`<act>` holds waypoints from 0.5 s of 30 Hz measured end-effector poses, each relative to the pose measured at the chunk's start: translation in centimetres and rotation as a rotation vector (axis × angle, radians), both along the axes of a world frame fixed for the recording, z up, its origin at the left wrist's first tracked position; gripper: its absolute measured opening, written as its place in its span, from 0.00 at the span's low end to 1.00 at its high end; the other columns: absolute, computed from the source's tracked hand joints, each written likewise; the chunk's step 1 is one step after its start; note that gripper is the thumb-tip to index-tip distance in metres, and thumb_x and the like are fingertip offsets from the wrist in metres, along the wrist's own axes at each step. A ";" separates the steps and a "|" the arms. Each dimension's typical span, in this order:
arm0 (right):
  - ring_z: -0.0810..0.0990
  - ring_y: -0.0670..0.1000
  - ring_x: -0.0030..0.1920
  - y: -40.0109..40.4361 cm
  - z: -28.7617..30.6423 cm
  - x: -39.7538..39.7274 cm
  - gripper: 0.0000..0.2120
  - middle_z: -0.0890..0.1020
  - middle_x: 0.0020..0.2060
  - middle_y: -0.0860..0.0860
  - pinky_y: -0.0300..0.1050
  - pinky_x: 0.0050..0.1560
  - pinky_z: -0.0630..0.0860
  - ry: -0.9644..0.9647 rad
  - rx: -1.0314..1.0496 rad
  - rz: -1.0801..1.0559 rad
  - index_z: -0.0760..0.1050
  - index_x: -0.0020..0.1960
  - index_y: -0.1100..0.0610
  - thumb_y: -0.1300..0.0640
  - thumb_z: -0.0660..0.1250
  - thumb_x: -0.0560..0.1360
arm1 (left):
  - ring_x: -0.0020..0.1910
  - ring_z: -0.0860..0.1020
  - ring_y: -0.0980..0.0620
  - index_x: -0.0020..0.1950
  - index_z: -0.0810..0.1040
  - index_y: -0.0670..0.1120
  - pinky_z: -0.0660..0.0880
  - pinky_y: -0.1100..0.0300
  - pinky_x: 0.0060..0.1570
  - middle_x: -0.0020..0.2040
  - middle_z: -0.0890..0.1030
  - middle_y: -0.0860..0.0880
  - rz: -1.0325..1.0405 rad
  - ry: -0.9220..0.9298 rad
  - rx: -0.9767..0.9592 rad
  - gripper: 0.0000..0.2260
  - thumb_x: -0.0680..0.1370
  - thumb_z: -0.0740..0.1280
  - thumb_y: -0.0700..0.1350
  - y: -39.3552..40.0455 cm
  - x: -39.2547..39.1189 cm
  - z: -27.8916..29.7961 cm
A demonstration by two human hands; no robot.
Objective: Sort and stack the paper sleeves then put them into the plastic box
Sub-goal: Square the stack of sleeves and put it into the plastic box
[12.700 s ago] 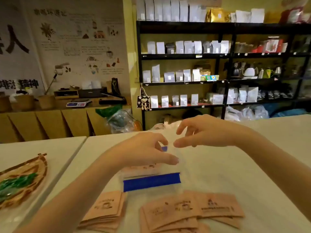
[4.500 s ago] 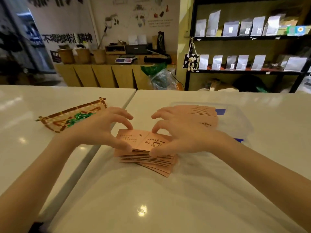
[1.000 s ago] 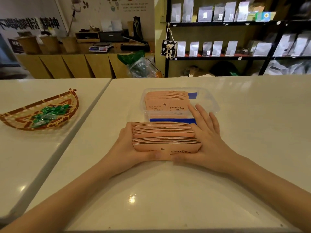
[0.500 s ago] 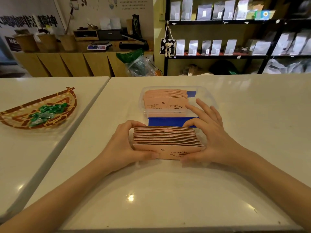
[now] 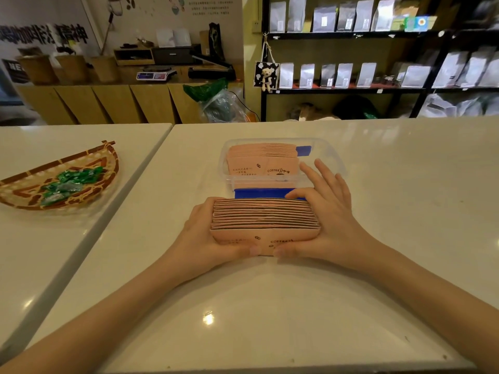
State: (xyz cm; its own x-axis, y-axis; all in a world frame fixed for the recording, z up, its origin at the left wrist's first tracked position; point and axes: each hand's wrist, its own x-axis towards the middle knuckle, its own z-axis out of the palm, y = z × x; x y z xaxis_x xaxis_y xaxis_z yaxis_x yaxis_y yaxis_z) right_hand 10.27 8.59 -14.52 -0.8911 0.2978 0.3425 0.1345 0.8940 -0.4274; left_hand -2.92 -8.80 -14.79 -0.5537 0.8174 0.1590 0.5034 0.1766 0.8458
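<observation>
Both hands (image 5: 270, 233) clamp the sleeve stack (image 5: 263, 217) just before the box (image 5: 334, 160).

You face two glossy white tables (image 5: 391, 184) set side by side, a narrow seam between them; a ceiling light glints off the nearer top. Beyond, a light wooden panelled counter (image 5: 108, 103) runs along the white illustrated wall (image 5: 189, 12). To your right, black metal shelving (image 5: 351, 90) holds rows of silver pouches (image 5: 343, 75). A yellow wall shows behind the shelves.
</observation>
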 end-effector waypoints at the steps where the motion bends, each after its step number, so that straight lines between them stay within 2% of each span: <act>1: 0.33 0.39 0.71 0.0 0.0 0.0 0.38 0.47 0.75 0.46 0.40 0.67 0.25 -0.008 0.004 0.007 0.65 0.59 0.41 0.26 0.63 0.53 | 0.53 0.77 0.60 0.47 0.69 0.70 0.77 0.66 0.47 0.54 0.77 0.57 -0.002 0.002 0.010 0.27 0.51 0.74 0.62 0.0 0.0 0.0; 3: 0.33 0.40 0.71 0.0 0.1 -0.1 0.37 0.48 0.75 0.44 0.42 0.68 0.26 -0.008 -0.009 0.022 0.66 0.57 0.39 0.24 0.61 0.53 | 0.50 0.77 0.63 0.49 0.69 0.65 0.76 0.70 0.41 0.54 0.77 0.57 0.006 -0.012 0.007 0.28 0.52 0.73 0.61 -0.1 -0.2 0.1; 5: 0.34 0.38 0.71 0.2 0.3 0.1 0.33 0.49 0.73 0.40 0.41 0.67 0.26 -0.004 -0.041 0.036 0.66 0.55 0.37 0.23 0.58 0.54 | 0.51 0.77 0.59 0.51 0.68 0.62 0.78 0.66 0.45 0.55 0.77 0.56 0.018 -0.003 -0.028 0.29 0.53 0.73 0.61 -0.3 -0.7 0.0; 7: 0.34 0.36 0.70 0.4 0.6 0.3 0.29 0.50 0.71 0.37 0.38 0.66 0.25 0.000 -0.061 0.051 0.66 0.51 0.34 0.22 0.57 0.55 | 0.53 0.76 0.57 0.51 0.68 0.64 0.78 0.61 0.49 0.55 0.77 0.56 0.010 0.017 -0.054 0.28 0.54 0.72 0.61 -0.6 -1.0 0.0; 9: 0.36 0.35 0.70 0.5 0.8 0.6 0.27 0.52 0.71 0.37 0.39 0.67 0.27 -0.005 -0.073 0.070 0.66 0.50 0.34 0.25 0.60 0.55 | 0.55 0.74 0.62 0.51 0.68 0.65 0.76 0.64 0.49 0.55 0.76 0.59 0.000 0.037 -0.045 0.27 0.55 0.72 0.61 -0.8 -1.3 0.1; 12: 0.39 0.39 0.71 0.6 1.5 0.7 0.27 0.55 0.73 0.41 0.46 0.71 0.32 -0.036 -0.050 0.090 0.70 0.53 0.39 0.30 0.63 0.57 | 0.55 0.67 0.72 0.50 0.69 0.68 0.68 0.72 0.48 0.53 0.73 0.65 -0.008 0.151 -0.073 0.24 0.58 0.74 0.59 -1.0 -1.7 0.9; 15: 0.38 0.38 0.71 0.7 2.8 0.7 0.25 0.53 0.73 0.41 0.44 0.68 0.30 -0.117 -0.002 0.099 0.72 0.52 0.40 0.33 0.66 0.58 | 0.56 0.66 0.69 0.47 0.68 0.69 0.67 0.70 0.49 0.49 0.72 0.67 -0.069 0.334 -0.191 0.20 0.60 0.71 0.62 -0.8 -2.2 2.5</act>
